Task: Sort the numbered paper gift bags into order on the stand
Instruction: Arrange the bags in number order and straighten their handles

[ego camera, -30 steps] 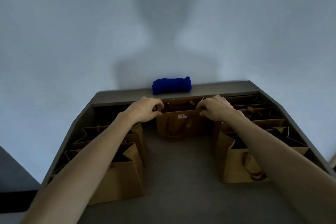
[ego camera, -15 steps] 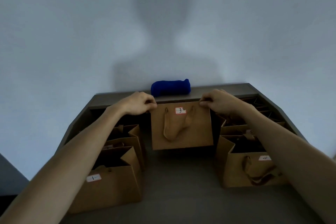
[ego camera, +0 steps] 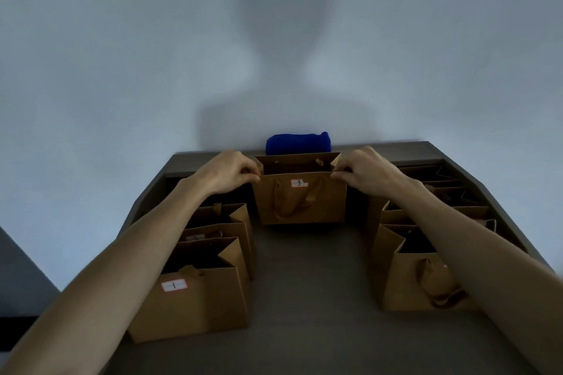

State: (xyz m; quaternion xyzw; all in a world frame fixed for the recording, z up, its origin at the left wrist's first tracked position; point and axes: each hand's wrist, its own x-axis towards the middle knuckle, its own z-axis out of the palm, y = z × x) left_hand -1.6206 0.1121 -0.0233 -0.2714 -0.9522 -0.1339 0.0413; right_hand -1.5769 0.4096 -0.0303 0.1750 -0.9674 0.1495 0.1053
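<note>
A brown paper gift bag labelled 3 point(ego camera: 300, 204) stands upright at the middle back of the grey stand point(ego camera: 304, 283), its mouth open. My left hand point(ego camera: 230, 172) pinches the bag's top left corner and my right hand point(ego camera: 364, 172) pinches its top right corner. On the left, a row of brown bags runs front to back; the nearest is the bag labelled 1 point(ego camera: 195, 298). A second row of brown bags point(ego camera: 417, 271) stands on the right, partly hidden by my right forearm; their labels are not readable.
A rolled blue cloth point(ego camera: 298, 143) lies on the stand's back ledge against the pale wall, just behind bag 3. A strip of bare stand surface runs between the two rows of bags. The stand's left and right edges angle outward toward me.
Bag 3 was lifted from the back middle, showing its front face, and now stands with its mouth pulled open. Both hands stayed on its top corners. The view tilted.
</note>
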